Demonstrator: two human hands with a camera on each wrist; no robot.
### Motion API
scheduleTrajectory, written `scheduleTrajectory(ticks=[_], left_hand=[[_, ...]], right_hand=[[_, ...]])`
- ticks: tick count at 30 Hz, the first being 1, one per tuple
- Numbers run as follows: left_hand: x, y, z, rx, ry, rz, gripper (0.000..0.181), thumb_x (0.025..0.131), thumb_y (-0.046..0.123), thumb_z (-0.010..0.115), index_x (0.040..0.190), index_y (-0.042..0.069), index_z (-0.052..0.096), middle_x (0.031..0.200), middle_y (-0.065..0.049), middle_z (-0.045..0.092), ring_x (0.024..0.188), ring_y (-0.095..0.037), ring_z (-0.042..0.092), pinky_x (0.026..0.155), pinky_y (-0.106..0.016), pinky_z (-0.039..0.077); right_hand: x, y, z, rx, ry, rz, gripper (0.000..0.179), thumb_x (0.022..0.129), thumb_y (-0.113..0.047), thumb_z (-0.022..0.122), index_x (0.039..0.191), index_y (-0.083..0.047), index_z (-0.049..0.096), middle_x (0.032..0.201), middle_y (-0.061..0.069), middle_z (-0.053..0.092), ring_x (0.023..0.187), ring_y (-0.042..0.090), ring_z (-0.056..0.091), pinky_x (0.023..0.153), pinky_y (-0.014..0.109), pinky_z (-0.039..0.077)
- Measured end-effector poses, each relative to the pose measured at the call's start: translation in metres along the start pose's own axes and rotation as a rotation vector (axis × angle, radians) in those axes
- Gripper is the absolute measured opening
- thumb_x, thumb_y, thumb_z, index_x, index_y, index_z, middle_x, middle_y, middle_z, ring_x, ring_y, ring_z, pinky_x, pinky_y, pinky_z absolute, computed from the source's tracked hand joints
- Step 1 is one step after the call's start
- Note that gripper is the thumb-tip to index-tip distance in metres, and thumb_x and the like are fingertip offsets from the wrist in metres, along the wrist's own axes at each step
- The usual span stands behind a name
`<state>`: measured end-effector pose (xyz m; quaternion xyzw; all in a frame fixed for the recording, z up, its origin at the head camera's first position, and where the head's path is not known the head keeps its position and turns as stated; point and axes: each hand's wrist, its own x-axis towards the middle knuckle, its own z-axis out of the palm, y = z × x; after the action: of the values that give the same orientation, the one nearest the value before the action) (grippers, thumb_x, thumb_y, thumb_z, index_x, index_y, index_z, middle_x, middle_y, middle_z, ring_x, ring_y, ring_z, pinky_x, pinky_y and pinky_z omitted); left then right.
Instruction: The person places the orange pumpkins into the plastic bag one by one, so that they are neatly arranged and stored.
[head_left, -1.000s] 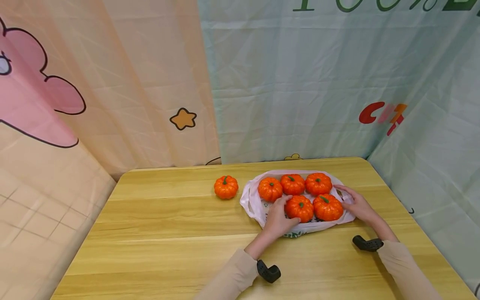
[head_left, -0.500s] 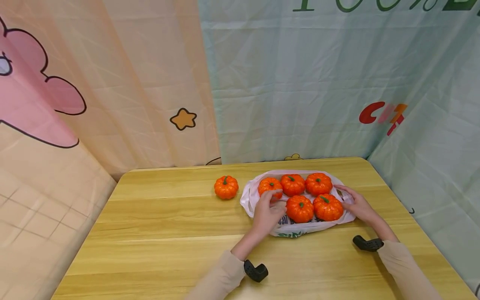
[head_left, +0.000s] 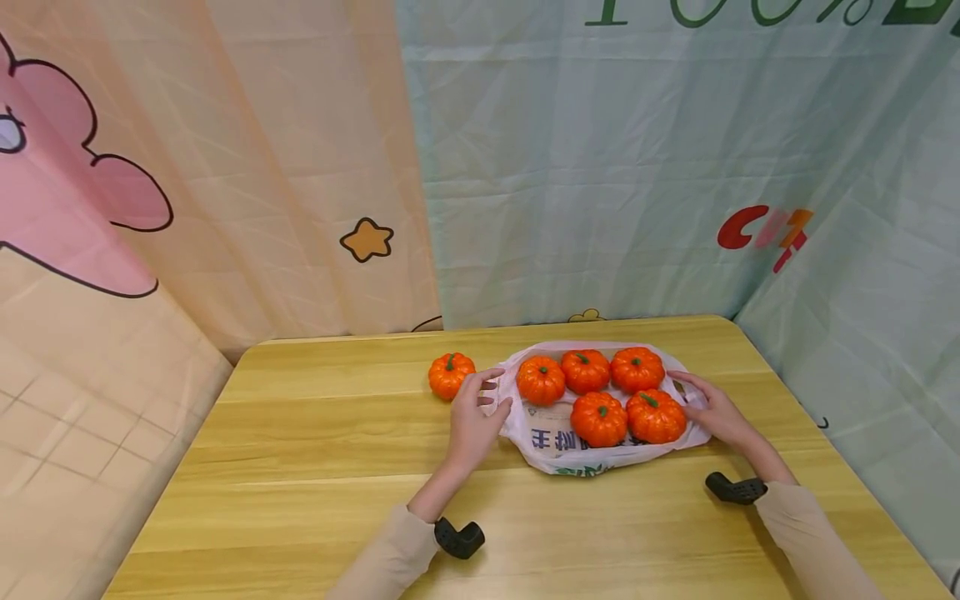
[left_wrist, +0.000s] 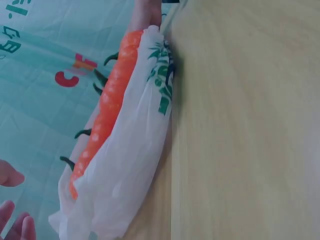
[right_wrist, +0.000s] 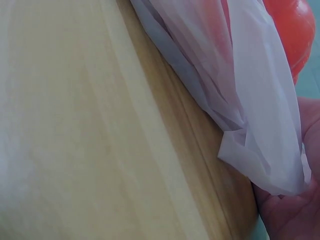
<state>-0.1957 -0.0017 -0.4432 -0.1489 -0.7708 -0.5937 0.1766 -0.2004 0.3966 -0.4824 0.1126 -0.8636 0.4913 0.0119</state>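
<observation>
A white plastic bag [head_left: 536, 450] with green print lies spread open on the table, with several small orange pumpkins [head_left: 600, 419] inside. Their green stems point up. One more pumpkin [head_left: 447, 373] sits on the table left of the bag, partly behind my left hand [head_left: 471, 425]. That hand is between this pumpkin and the bag's left end, fingers spread, holding nothing. In the left wrist view, its fingers [left_wrist: 10, 175] appear apart from the bag. At the bag's right end my right hand [head_left: 718, 417] holds its edge; the right wrist view shows bag plastic [right_wrist: 267, 125] against the palm.
The wooden table [head_left: 300, 467] extends left and in front of the bag. Printed cloth curtains [head_left: 600, 167] hang behind and beside it. A black wrist mount [head_left: 459, 538] sits on the left wrist, another mount [head_left: 735, 487] on the right.
My left hand has let go of the front-left pumpkin in the bag and moved left, out over the bag's left edge toward the loose pumpkin. My right hand has stayed in place.
</observation>
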Motion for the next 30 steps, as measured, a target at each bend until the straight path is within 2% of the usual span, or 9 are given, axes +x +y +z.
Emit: scheduleTrajectory(ticks=[5, 10, 15, 20, 23, 26, 30], left_hand=[[0.006, -0.008, -0.021, 0.041, 0.054, -0.017, 0.039, 0.077, -0.006, 0.071, 0.114, 0.004, 0.064, 0.11, -0.019, 0.062, 0.096, -0.039, 0.06, 0.078, -0.048, 0.055], [0.012, -0.02, -0.038, 0.1, 0.115, -0.041, 0.037, 0.077, -0.006, 0.071, 0.112, 0.001, 0.063, 0.111, -0.02, 0.062, 0.093, -0.037, 0.06, 0.075, -0.045, 0.054], [0.016, -0.034, -0.05, 0.135, 0.189, -0.067, 0.037, 0.076, -0.004, 0.072, 0.111, 0.001, 0.064, 0.11, -0.018, 0.063, 0.095, -0.036, 0.057, 0.074, -0.047, 0.051], [0.02, -0.046, -0.056, 0.152, 0.252, -0.106, 0.039, 0.075, 0.001, 0.075, 0.112, 0.001, 0.064, 0.112, -0.019, 0.061, 0.1, -0.038, 0.053, 0.075, -0.046, 0.046], [0.022, -0.052, -0.057, 0.155, 0.257, -0.132, 0.043, 0.074, 0.004, 0.077, 0.115, 0.002, 0.063, 0.114, -0.018, 0.06, 0.101, -0.037, 0.051, 0.076, -0.041, 0.044], [0.024, -0.056, -0.058, 0.162, 0.232, -0.166, 0.049, 0.074, 0.006, 0.078, 0.12, 0.003, 0.061, 0.12, -0.016, 0.058, 0.104, -0.036, 0.049, 0.077, -0.037, 0.042], [0.029, -0.058, -0.058, 0.164, 0.176, -0.239, 0.059, 0.073, 0.01, 0.08, 0.127, 0.004, 0.057, 0.13, -0.015, 0.054, 0.113, -0.036, 0.047, 0.087, -0.042, 0.042]], right_hand=[[0.0, 0.0, 0.0, -0.007, 0.0, 0.01, 0.053, 0.088, 0.006, 0.053, 0.139, 0.01, 0.037, 0.141, 0.037, 0.031, 0.132, 0.054, 0.015, 0.104, 0.075, 0.009], [0.001, 0.0, -0.001, -0.007, -0.004, 0.024, 0.053, 0.089, 0.004, 0.054, 0.139, 0.01, 0.037, 0.142, 0.033, 0.033, 0.132, 0.056, 0.014, 0.104, 0.076, 0.009], [0.001, 0.001, -0.001, -0.001, -0.01, 0.021, 0.054, 0.089, 0.004, 0.054, 0.139, 0.01, 0.036, 0.142, 0.035, 0.031, 0.132, 0.056, 0.014, 0.104, 0.076, 0.008], [0.001, 0.002, -0.001, 0.007, -0.013, 0.013, 0.054, 0.089, 0.005, 0.054, 0.139, 0.01, 0.036, 0.141, 0.039, 0.028, 0.132, 0.056, 0.014, 0.104, 0.076, 0.008], [0.001, 0.002, -0.001, 0.013, -0.016, 0.015, 0.054, 0.089, 0.005, 0.054, 0.14, 0.01, 0.035, 0.141, 0.039, 0.027, 0.132, 0.056, 0.013, 0.104, 0.076, 0.007], [0.002, 0.003, -0.001, 0.018, -0.019, 0.013, 0.054, 0.09, 0.005, 0.054, 0.14, 0.01, 0.035, 0.142, 0.038, 0.027, 0.132, 0.055, 0.013, 0.104, 0.076, 0.007], [0.002, 0.002, -0.001, 0.018, -0.024, 0.023, 0.055, 0.09, 0.005, 0.054, 0.14, 0.01, 0.034, 0.142, 0.038, 0.027, 0.133, 0.055, 0.013, 0.104, 0.076, 0.008]])
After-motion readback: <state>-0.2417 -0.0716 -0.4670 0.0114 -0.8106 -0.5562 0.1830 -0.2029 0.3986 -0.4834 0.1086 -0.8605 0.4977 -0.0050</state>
